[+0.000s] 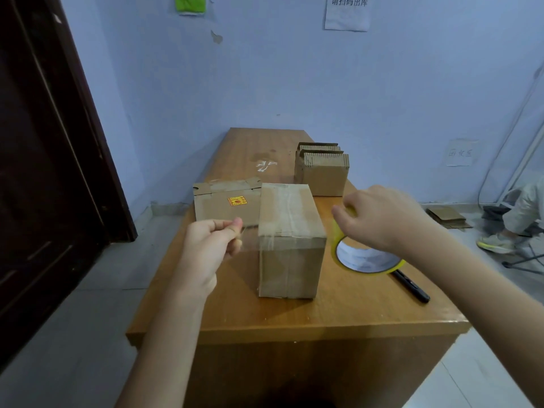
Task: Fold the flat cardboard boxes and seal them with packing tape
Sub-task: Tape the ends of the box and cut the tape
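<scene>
Left hand (206, 245) pinched the clear tape end between thumb and fingers (237, 223), left of the folded box (290, 240) mid-table (338, 316). Right hand (385, 219) fingers curled over the yellow tape roll (365, 257), just right of the box. Flat boxes (322, 169) stacked behind.

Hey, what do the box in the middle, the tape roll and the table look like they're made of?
Box: brown cardboard, matte, with glossy clear tape strips across the top. Tape roll: shiny yellowish plastic film on a white core, probably card. Table: orange-brown wood-look top, smooth with a slight sheen; likely laminate, though solid wood can't be ruled out.
</scene>
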